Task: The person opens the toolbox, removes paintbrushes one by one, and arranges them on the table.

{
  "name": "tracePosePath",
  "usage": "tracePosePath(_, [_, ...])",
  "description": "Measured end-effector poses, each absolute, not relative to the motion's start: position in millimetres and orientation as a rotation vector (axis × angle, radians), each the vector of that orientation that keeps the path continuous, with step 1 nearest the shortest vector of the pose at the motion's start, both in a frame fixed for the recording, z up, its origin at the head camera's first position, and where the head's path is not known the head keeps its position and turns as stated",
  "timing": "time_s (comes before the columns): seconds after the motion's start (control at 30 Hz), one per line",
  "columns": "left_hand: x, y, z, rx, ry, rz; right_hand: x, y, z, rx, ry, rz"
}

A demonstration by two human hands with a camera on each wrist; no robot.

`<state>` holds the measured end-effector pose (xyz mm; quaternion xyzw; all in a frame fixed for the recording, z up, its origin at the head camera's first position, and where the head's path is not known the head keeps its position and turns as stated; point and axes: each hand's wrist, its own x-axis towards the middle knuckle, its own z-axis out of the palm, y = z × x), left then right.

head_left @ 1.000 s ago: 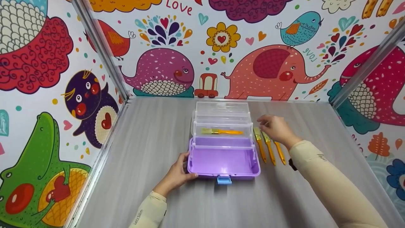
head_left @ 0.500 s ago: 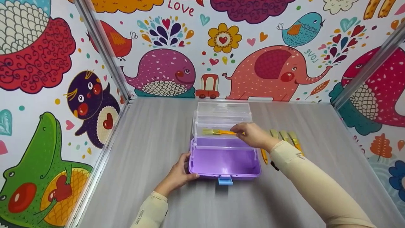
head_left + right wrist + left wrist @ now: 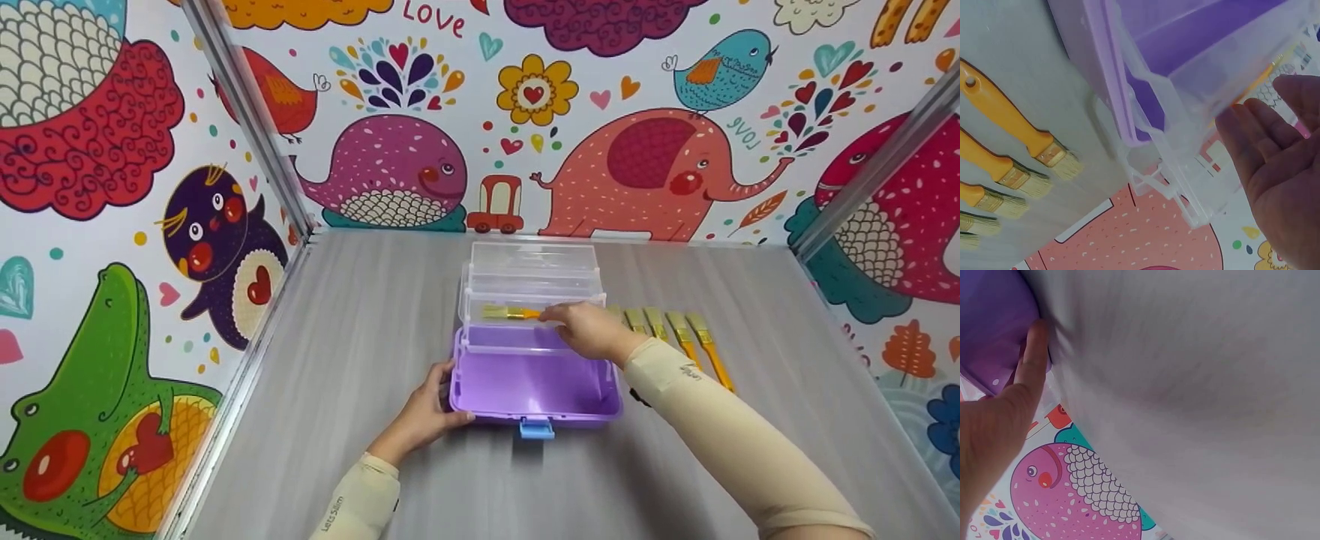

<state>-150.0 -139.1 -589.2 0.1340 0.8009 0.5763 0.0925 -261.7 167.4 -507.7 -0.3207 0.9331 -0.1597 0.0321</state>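
Note:
A purple toolbox (image 3: pixel 536 382) stands with its clear stepped trays (image 3: pixel 495 341) raised at the back. My left hand (image 3: pixel 424 409) holds its front left corner, the thumb on the front rim and fingers along the side. In one clear tray lies a flat paintbrush (image 3: pixel 517 313), bristles to the left, its yellow-orange handle partly hidden. My right hand (image 3: pixel 592 330) reaches over that tray with its fingertips at the handle. In the right wrist view a gap shows between thumb and fingers; whether they touch the handle is hard to tell.
Several similar paintbrushes (image 3: pixel 705 341) lie in a row on the grey wood-look table (image 3: pixel 360 315) right of the toolbox, partly behind my right arm. A blue latch (image 3: pixel 537 430) hangs at the toolbox front. Walls with cartoon animals and metal corner posts (image 3: pixel 251 124) enclose the table.
My right hand has come left from above the loose paintbrushes to the brush in the tray, shifting slightly further left lately. My left hand stays on the toolbox. The tray's brush has not visibly moved.

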Motion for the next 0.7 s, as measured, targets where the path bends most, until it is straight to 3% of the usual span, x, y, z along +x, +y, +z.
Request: tracePosePath(0.7, [-149,-139,-588,0.402,2.386,1.714,-263,162,-520,-1.014,3.065,-0.325])
